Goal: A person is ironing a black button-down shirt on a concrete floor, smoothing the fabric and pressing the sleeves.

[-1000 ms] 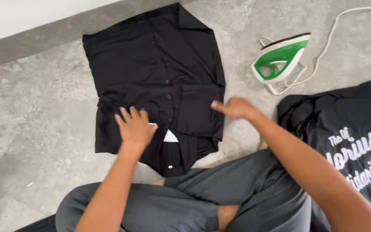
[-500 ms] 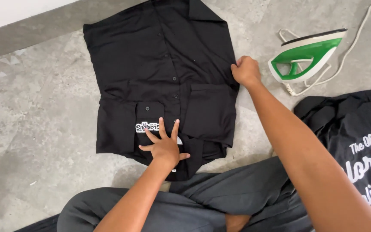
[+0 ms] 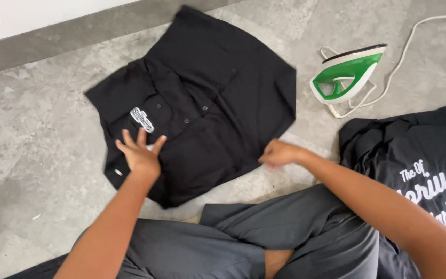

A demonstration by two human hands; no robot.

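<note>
Nearest, crossed legs in grey trousers [image 3: 223, 248], seated on the grey floor [image 3: 27, 206]. Just beyond the knees, the folded black shirt [image 3: 207, 113], flat on the floor, lying ahead and a little left of the body. Long axis skewed, running from the near left corner up toward the far right.

Left hand [image 3: 140, 155] pressed flat on the shirt's near left part, fingers spread, gripping nothing, just below the white chest patch [image 3: 141, 119]. Right hand [image 3: 280, 153] at the shirt's near right edge, fingers curled loosely; blurred, so impossible to tell whether pinching cloth or merely touching it. Both hands about equally close, one on each near side.

Right of the shirt, close by the right arm, a second black garment with white lettering [image 3: 419, 170], heaped. Farther out, beyond the shirt's right edge, a green and white iron [image 3: 349, 75] standing on its heel, cord [image 3: 409, 41] trailing away.
</note>
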